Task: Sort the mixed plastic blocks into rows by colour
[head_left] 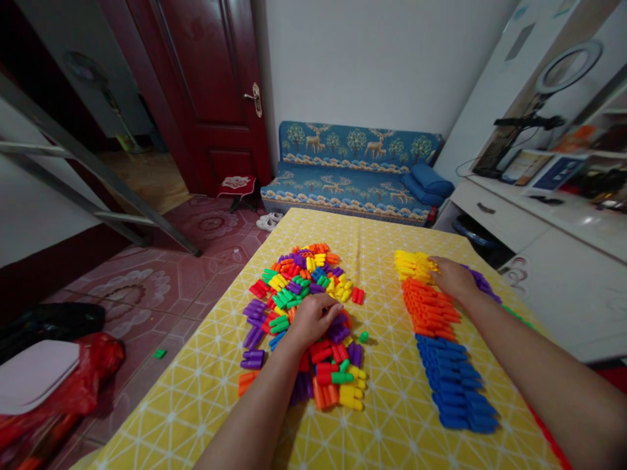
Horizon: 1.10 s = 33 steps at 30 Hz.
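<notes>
A mixed pile of plastic bullet-shaped building blocks (289, 297) in red, green, purple, yellow, orange and blue lies at the table's middle left. My left hand (313, 320) reaches into it with curled fingers beside a purple block (337, 329); what the fingers hold, if anything, is hidden. To the right, blocks lie sorted by colour: yellow blocks (411, 264) farthest, orange blocks (428, 310) in the middle, blue blocks (455, 385) nearest. My right hand (450, 277) is at the yellow group's right end, fingers closed on a yellow block. Purple blocks (482, 284) show partly behind my right arm.
A yellow patterned cloth (377, 418) covers the table. Green blocks (519, 316) show beyond my right forearm. One green block (159, 353) lies on the tiled floor. A blue sofa (353, 176) stands behind the table, a white cabinet (553, 261) at right, a metal ladder (122, 189) at left.
</notes>
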Each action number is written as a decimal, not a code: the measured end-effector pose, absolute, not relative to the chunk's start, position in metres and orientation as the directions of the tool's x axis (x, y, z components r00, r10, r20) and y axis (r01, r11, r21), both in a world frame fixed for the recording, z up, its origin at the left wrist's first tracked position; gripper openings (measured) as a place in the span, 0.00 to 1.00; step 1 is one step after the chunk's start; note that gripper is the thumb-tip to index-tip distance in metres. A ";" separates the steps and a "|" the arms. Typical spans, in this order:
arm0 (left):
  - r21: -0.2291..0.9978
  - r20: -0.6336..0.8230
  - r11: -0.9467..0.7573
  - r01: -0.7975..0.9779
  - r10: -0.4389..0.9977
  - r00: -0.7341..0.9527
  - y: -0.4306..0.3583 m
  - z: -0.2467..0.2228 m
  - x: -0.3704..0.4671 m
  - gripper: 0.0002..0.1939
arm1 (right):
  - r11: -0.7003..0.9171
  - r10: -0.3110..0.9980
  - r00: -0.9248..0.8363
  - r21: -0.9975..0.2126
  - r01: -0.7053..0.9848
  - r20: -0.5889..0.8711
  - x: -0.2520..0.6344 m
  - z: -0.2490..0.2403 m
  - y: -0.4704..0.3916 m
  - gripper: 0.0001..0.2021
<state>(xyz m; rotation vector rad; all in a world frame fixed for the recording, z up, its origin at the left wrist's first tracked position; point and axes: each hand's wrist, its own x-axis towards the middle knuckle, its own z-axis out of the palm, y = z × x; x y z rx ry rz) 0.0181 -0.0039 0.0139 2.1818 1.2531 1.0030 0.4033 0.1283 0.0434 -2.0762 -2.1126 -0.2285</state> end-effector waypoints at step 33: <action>0.687 0.403 -0.475 0.550 0.879 0.256 0.000 0.010 0.019 0.09 | 0.082 0.996 -0.060 -0.501 0.861 0.060 0.178 0.018 0.006 0.16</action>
